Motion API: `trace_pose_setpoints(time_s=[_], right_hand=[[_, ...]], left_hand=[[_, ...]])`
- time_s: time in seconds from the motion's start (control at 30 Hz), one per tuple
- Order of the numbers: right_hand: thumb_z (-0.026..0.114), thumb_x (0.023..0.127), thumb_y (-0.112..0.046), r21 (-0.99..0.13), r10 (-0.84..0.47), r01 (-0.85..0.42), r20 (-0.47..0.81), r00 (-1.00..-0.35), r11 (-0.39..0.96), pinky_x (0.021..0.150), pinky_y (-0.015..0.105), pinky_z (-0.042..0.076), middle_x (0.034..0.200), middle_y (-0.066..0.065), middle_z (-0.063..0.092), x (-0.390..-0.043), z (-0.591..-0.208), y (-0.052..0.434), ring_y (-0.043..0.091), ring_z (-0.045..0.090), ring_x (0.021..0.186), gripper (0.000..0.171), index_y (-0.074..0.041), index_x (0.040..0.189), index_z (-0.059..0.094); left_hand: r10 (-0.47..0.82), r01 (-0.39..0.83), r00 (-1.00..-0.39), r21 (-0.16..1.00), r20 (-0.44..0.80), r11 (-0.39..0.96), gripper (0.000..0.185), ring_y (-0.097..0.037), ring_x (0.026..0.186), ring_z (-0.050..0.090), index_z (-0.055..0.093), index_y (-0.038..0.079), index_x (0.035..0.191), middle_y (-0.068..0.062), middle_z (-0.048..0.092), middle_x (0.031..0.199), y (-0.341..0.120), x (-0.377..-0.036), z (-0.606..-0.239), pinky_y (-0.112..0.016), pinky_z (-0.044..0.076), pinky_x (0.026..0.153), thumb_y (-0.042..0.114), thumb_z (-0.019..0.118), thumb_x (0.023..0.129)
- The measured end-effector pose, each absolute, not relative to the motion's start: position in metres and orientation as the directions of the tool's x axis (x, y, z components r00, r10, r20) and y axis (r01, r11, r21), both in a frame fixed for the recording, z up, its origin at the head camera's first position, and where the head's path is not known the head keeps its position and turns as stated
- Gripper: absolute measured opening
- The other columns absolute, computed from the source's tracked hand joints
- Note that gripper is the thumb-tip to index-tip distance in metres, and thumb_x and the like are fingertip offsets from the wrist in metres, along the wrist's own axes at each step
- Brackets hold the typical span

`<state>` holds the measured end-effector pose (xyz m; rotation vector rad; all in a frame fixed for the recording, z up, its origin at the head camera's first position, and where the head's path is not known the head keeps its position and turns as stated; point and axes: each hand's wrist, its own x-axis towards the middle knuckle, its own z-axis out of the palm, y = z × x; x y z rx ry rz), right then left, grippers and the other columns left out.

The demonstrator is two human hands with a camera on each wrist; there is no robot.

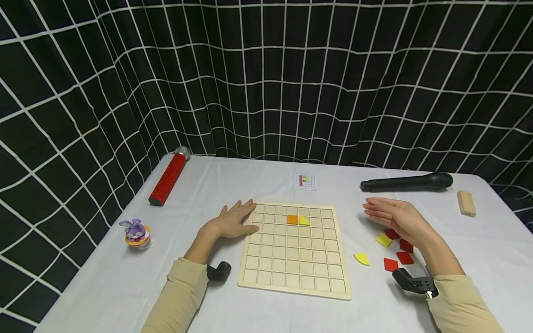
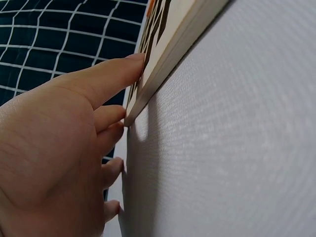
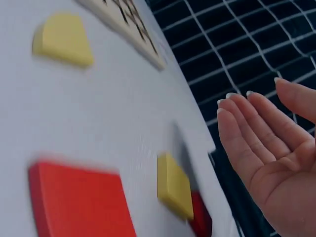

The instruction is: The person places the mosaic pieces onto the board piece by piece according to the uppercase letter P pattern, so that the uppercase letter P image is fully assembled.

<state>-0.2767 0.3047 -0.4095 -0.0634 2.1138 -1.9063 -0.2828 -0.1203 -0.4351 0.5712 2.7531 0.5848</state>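
Observation:
A pale wooden grid board (image 1: 293,254) lies in front of me, with an orange tile (image 1: 293,219) and a yellow tile (image 1: 304,221) side by side in an upper row. My left hand (image 1: 231,222) rests at its upper left edge; in the left wrist view the thumb (image 2: 118,71) touches the board's rim (image 2: 173,44). My right hand (image 1: 393,217), fingers straight and holding nothing, hovers by a loose group of tiles right of the board. Among them are a red tile (image 1: 391,264) and a yellow one (image 1: 384,240). Closer to the board lies a round-edged yellow tile (image 1: 361,259).
Behind the board lies a small printed card (image 1: 304,181) with a coloured grid pattern. A black microphone (image 1: 405,182) and a wooden block (image 1: 466,203) are at the back right. On the left are a red glittery microphone (image 1: 168,178) and a purple toy figure (image 1: 135,232).

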Motion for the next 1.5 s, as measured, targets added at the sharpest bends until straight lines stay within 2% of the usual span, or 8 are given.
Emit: trace_pose_setpoints(time_s=[0.37, 0.6, 0.77, 0.93, 1.03, 1.23, 1.37, 1.5], right_hand=[[0.06, 0.096, -0.022, -0.984, -0.231, 0.148, -0.168, -0.958, 0.1, 0.085, 0.02, 0.049, 0.109, -0.013, 0.067, -0.274, -0.423, 0.345, 0.003, 0.063, 0.102, 0.072, 0.013, 0.145, 0.02], [0.063, 0.094, -0.028, -0.94, -0.188, 0.07, -0.14, -0.972, 0.335, 0.082, 0.012, 0.047, 0.116, -0.019, 0.062, -0.272, -0.432, 0.366, -0.014, 0.054, 0.098, 0.073, 0.007, 0.146, 0.027], [0.063, 0.093, -0.033, -0.849, -0.15, -0.01, -0.082, -0.985, 0.528, 0.081, 0.009, 0.045, 0.132, 0.007, 0.057, -0.271, -0.434, 0.376, -0.019, 0.051, 0.095, 0.07, 0.003, 0.145, 0.034], [0.059, 0.096, -0.023, -0.806, -0.138, -0.077, -0.005, -0.99, 0.587, 0.079, 0.009, 0.046, 0.137, 0.03, 0.043, -0.27, -0.435, 0.383, -0.022, 0.047, 0.094, 0.061, 0.006, 0.143, 0.035], [0.057, 0.097, -0.02, -0.781, -0.133, -0.102, 0.024, -0.991, 0.617, 0.078, 0.008, 0.045, 0.136, 0.033, 0.042, -0.271, -0.436, 0.386, -0.022, 0.045, 0.095, 0.057, 0.007, 0.142, 0.035], [0.06, 0.096, -0.017, -0.719, -0.083, -0.108, 0.071, -0.994, 0.686, 0.076, 0.007, 0.046, 0.132, 0.032, 0.047, -0.275, -0.441, 0.391, -0.008, 0.055, 0.099, 0.055, 0.009, 0.14, 0.039], [0.063, 0.093, -0.012, -0.697, -0.079, -0.133, 0.108, -0.991, 0.705, 0.073, 0.005, 0.044, 0.128, 0.034, 0.05, -0.275, -0.444, 0.394, -0.021, 0.046, 0.088, 0.054, 0.012, 0.136, 0.042], [0.065, 0.089, -0.003, -0.687, -0.101, -0.155, 0.117, -0.988, 0.71, 0.072, 0.004, 0.044, 0.127, 0.036, 0.049, -0.276, -0.445, 0.395, -0.021, 0.046, 0.088, 0.052, 0.015, 0.133, 0.043]], left_hand=[[0.441, 0.33, -0.884, 0.463, -0.152, 0.822, 0.076, -0.033, 0.143, 0.01, 0.028, 0.008, 0.151, -0.007, 0.021, 0.156, -0.122, -0.283, -0.437, -0.058, 0.0, 0.111, 0.048, 0.055, 0.092], [0.443, 0.322, -0.883, 0.482, -0.157, 0.815, 0.075, -0.032, 0.143, 0.01, 0.028, 0.007, 0.151, -0.007, 0.02, 0.156, -0.122, -0.282, -0.435, -0.056, 0.0, 0.112, 0.045, 0.056, 0.093], [0.441, 0.327, -0.883, 0.462, -0.161, 0.824, 0.073, -0.032, 0.143, 0.01, 0.027, 0.008, 0.151, -0.006, 0.02, 0.157, -0.121, -0.283, -0.435, -0.057, 0.001, 0.111, 0.043, 0.056, 0.094], [0.441, 0.327, -0.882, 0.46, -0.164, 0.825, 0.074, -0.032, 0.143, 0.01, 0.026, 0.008, 0.151, -0.006, 0.019, 0.157, -0.12, -0.281, -0.433, -0.057, 0.001, 0.111, 0.043, 0.056, 0.093], [0.439, 0.322, -0.883, 0.468, -0.164, 0.823, 0.074, -0.032, 0.143, 0.01, 0.027, 0.007, 0.151, -0.007, 0.02, 0.156, -0.12, -0.281, -0.432, -0.058, 0.001, 0.111, 0.043, 0.057, 0.093], [0.439, 0.322, -0.883, 0.469, -0.163, 0.822, 0.074, -0.033, 0.143, 0.01, 0.026, 0.007, 0.151, -0.007, 0.019, 0.157, -0.121, -0.28, -0.432, -0.058, 0.0, 0.111, 0.043, 0.056, 0.094], [0.441, 0.323, -0.882, 0.467, -0.168, 0.823, 0.074, -0.032, 0.143, 0.009, 0.025, 0.008, 0.151, -0.007, 0.018, 0.157, -0.121, -0.28, -0.432, -0.057, -0.001, 0.111, 0.043, 0.056, 0.094], [0.436, 0.319, -0.884, 0.465, -0.167, 0.825, 0.074, -0.032, 0.143, 0.009, 0.026, 0.008, 0.151, -0.006, 0.019, 0.157, -0.12, -0.28, -0.432, -0.057, -0.001, 0.111, 0.043, 0.056, 0.094]])
